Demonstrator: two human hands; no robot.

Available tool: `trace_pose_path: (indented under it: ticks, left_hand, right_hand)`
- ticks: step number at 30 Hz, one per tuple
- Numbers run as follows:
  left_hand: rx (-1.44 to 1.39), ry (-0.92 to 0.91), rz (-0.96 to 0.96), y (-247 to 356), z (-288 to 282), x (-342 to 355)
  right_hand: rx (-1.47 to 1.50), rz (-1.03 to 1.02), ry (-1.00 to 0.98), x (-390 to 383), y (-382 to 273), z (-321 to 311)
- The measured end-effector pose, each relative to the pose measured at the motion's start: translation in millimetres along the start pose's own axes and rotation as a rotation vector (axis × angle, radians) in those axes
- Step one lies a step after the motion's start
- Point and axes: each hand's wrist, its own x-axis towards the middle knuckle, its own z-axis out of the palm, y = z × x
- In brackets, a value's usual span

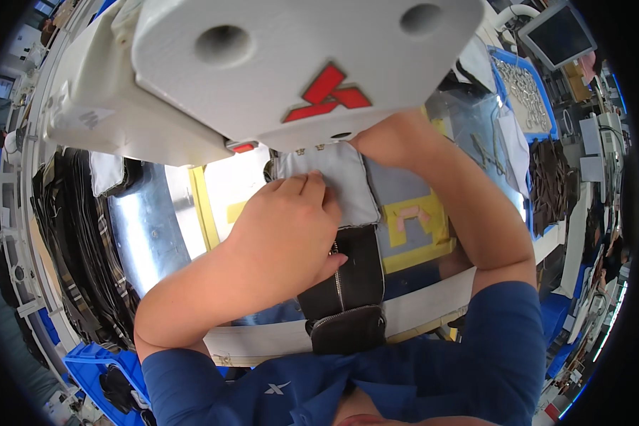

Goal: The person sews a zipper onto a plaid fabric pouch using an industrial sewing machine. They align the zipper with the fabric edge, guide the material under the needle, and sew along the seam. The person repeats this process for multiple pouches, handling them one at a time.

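Observation:
A black fabric bag piece [362, 266] with a metal zipper and pale grey lining [348, 184] lies under the head of a white sewing machine [184, 78]. Its lower end hangs over the table's near edge, close to my body. My left hand [291, 220] grips the piece, fingers bent on the lining and thumb lower down beside the zipper. At the lining's upper right edge is my right hand [394, 138]; the machine head covers most of its fingers. Small metal bits [319, 148] show at the lining's top edge.
Yellow tape [422, 259] marks the worktable right of the piece. Dark fabric pieces [78, 241] are stacked at left. A blue tray [522, 92] of metal hardware stands at far right, near a monitor [557, 34]. A blue bin [103, 362] sits lower left.

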Motion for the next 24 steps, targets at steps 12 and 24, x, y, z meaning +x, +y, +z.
trace_pose_path:
  ticks: [12, 24]
  left_hand:
    - [-0.019, 0.174, 0.105, 5, 10, -3]
    - [-0.078, 0.486, 0.394, 71, 87, -110]
  right_hand:
    - [0.036, 0.099, -0.064, -5, 6, -11]
    - [0.167, -0.087, -0.335, -41, -30, -59]
